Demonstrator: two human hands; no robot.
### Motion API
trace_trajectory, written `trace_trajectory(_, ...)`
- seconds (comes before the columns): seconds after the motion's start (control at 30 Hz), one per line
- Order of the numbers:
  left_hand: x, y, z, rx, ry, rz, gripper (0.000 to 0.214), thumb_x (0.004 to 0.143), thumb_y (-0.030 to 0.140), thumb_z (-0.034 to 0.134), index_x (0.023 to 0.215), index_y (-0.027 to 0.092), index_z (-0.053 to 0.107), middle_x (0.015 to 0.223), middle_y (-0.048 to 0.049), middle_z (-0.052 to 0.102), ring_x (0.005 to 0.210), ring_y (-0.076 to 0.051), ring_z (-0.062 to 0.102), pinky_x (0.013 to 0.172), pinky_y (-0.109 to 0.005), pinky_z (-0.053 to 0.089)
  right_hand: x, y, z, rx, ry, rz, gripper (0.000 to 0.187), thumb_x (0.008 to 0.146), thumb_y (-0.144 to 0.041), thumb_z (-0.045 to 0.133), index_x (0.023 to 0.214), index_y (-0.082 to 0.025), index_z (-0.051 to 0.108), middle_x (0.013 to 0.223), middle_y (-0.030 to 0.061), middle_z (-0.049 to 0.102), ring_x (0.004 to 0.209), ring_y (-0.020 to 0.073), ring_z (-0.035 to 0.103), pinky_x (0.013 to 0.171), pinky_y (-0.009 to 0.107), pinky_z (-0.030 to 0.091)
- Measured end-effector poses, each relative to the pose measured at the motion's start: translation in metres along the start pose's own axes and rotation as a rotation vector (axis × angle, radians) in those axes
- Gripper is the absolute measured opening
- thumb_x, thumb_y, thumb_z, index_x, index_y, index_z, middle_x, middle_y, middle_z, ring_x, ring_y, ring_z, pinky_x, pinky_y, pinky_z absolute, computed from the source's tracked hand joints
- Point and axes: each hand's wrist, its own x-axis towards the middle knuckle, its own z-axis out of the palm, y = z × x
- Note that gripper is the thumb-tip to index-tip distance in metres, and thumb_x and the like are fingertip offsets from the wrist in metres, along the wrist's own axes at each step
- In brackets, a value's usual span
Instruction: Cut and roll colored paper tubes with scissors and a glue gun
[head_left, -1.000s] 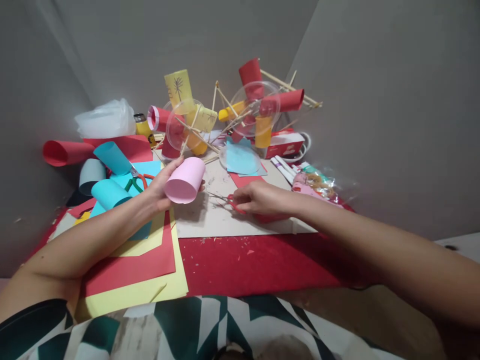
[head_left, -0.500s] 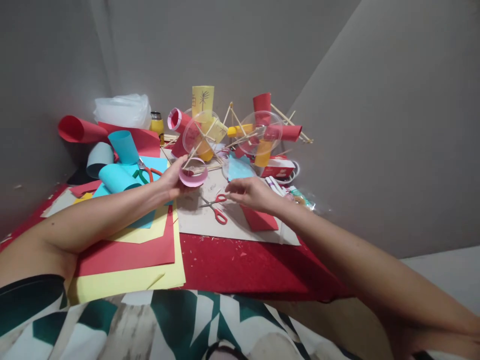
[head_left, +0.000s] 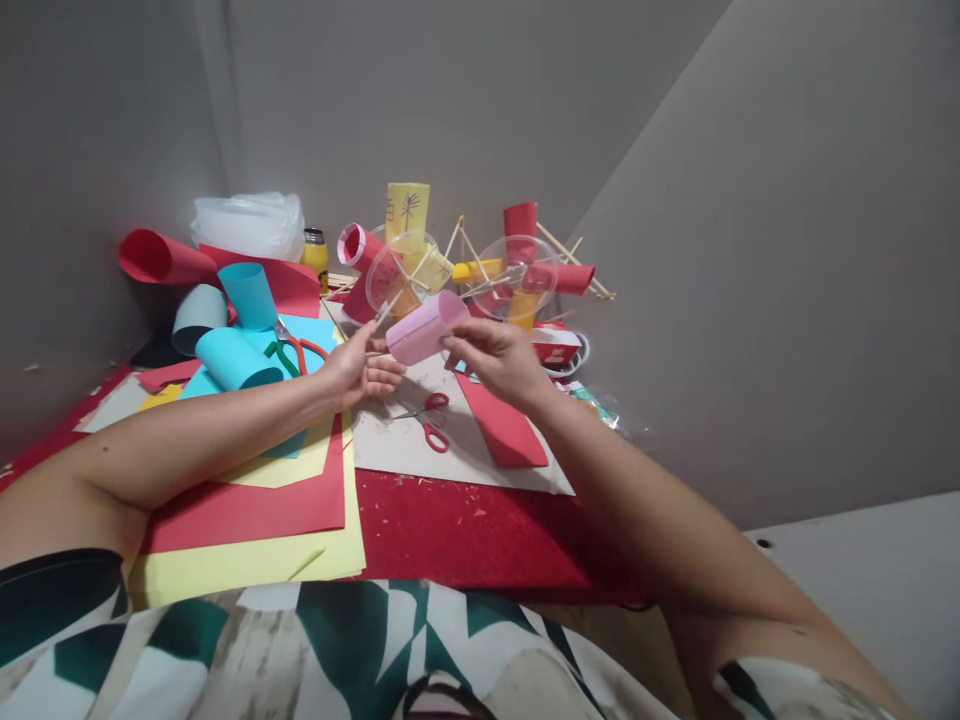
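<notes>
A pink paper tube (head_left: 424, 326) is held up between my two hands above a grey card sheet (head_left: 480, 455). My left hand (head_left: 365, 366) grips its left end from below, fingers curled. My right hand (head_left: 495, 358) pinches its right end with thumb and fingers. Small red-handled scissors (head_left: 429, 420) lie on the card just below the hands, untouched. A red paper piece (head_left: 504, 430) lies beside them under my right wrist.
Stick-and-paper-tube models with clear plastic discs (head_left: 517, 270) stand at the back. Teal paper tubes (head_left: 236, 355), a red roll (head_left: 161, 260), larger scissors (head_left: 289, 350), a white plastic bag (head_left: 247, 225) and a yellow bottle (head_left: 316, 255) crowd the left. Red and yellow sheets (head_left: 247, 520) lie near.
My right hand left the red scissors on the card and rose to take the right end of the pink tube. The tube turned sideways and moved up to the right.
</notes>
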Motion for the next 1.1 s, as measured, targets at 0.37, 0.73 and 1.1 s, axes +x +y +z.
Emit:
trace_trajectory(0.37, -0.013, -0.011, 0.008, 0.133, -0.193, 0.176, 0.017, 0.091, 0.027, 0.068, 0.1, 0.013, 0.069, 0.092, -0.009, 0.073, 0.068, -0.018, 0.074, 0.053, -0.026, 0.058, -0.009, -0.003, -0.012, 0.411, 0.162, 0.262, 0.06, 0.062, -0.07, 0.087, 0.08, -0.018, 0.063, 0.061, -0.0039, 0.061, 0.048, 0.0109, 0.064, 0.04, 0.018, 0.046)
trace_trajectory(0.73, -0.004, -0.019, 0.003, 0.34, -0.159, 0.304, 0.016, 0.08, 0.013, 0.078, 0.082, 0.015, 0.062, 0.052, 0.0018, 0.064, 0.044, -0.008, 0.056, 0.046, -0.017, 0.043, -0.018, 0.001, -0.016, 0.515, 0.295, 0.294, 0.06, 0.056, -0.066, 0.092, 0.079, -0.019, 0.062, 0.055, -0.0065, 0.059, 0.042, 0.0104, 0.06, 0.036, 0.018, 0.043)
trace_trajectory(1.1, 0.001, -0.008, -0.006, 0.414, 0.057, 0.56, 0.037, 0.077, 0.012, 0.077, 0.113, 0.016, 0.069, 0.112, -0.0077, 0.075, 0.053, -0.009, 0.068, 0.044, -0.019, 0.049, -0.028, 0.009, -0.049, 0.508, 0.557, 0.22, 0.052, 0.061, -0.06, 0.089, 0.08, -0.024, 0.057, 0.052, -0.0097, 0.053, 0.04, 0.0074, 0.051, 0.037, 0.02, 0.038)
